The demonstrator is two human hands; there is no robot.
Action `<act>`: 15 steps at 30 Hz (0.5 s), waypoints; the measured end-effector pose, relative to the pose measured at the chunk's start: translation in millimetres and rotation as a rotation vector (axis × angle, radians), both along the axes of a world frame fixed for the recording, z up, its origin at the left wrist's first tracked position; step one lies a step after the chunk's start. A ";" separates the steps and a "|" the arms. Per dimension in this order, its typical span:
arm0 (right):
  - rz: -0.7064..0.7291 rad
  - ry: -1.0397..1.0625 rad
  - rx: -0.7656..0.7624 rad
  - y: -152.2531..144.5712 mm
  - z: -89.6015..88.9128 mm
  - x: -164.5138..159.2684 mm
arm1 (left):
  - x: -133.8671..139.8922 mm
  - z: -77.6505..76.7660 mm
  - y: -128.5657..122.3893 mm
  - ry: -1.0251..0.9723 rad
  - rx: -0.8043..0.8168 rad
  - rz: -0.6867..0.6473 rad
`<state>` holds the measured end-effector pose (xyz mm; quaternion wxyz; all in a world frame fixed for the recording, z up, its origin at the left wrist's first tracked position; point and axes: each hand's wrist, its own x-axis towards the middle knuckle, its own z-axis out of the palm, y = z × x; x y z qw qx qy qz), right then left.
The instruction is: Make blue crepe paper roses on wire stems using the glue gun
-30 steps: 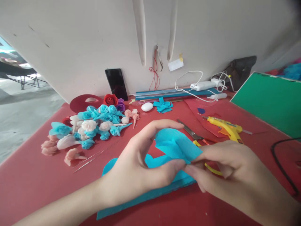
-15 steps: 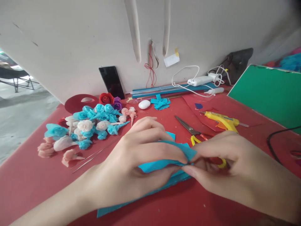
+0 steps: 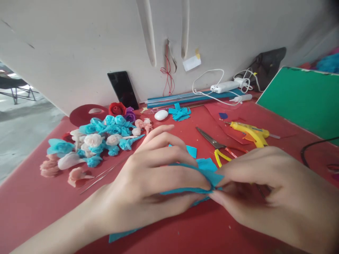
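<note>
Pinched between both hands is a piece of blue crepe paper (image 3: 215, 178), gathered at its right end. My left hand (image 3: 156, 180) grips it between thumb and index finger, the other fingers lifted above. From the right, my right hand (image 3: 259, 187) pinches the gathered end with its thumb and fingers; some of those fingers are hidden. More blue paper (image 3: 123, 235) lies on the table under my left hand, and loose blue pieces (image 3: 206, 164) lie just behind the hands. Scissors (image 3: 212, 139) with yellow and red handles rest beyond my right hand.
Blue, white and pink paper flowers (image 3: 92, 141) are heaped at the left, near thin metal wires (image 3: 102, 178). A yellow glue gun (image 3: 250, 132) lies at the right before a green board (image 3: 304, 98). A phone (image 3: 123, 90) leans on the wall beside a power bank (image 3: 225, 86).
Both hands stay close together on the paper, with my right hand turned slightly and its fingers shifted. The held piece sits a little differently, and the view has tilted slightly.
</note>
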<state>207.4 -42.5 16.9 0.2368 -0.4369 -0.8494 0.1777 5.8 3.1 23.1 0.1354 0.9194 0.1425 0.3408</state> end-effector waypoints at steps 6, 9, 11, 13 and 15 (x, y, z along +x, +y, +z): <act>-0.039 0.004 -0.013 -3.3 1.4 0.7 | -6.6 -4.3 1.6 -0.050 0.031 -0.012; -0.087 0.014 -0.083 -5.0 4.4 1.4 | -10.7 1.4 2.1 -0.001 0.100 0.016; -0.071 0.052 -0.082 -5.0 4.3 2.9 | -12.4 5.8 0.6 0.174 0.148 -0.017; -0.089 0.115 -0.016 -4.1 2.2 4.8 | -12.6 7.4 -2.7 0.134 0.192 0.069; -0.158 0.159 0.043 -2.9 -0.7 6.0 | -11.4 5.6 -6.7 0.050 0.247 0.139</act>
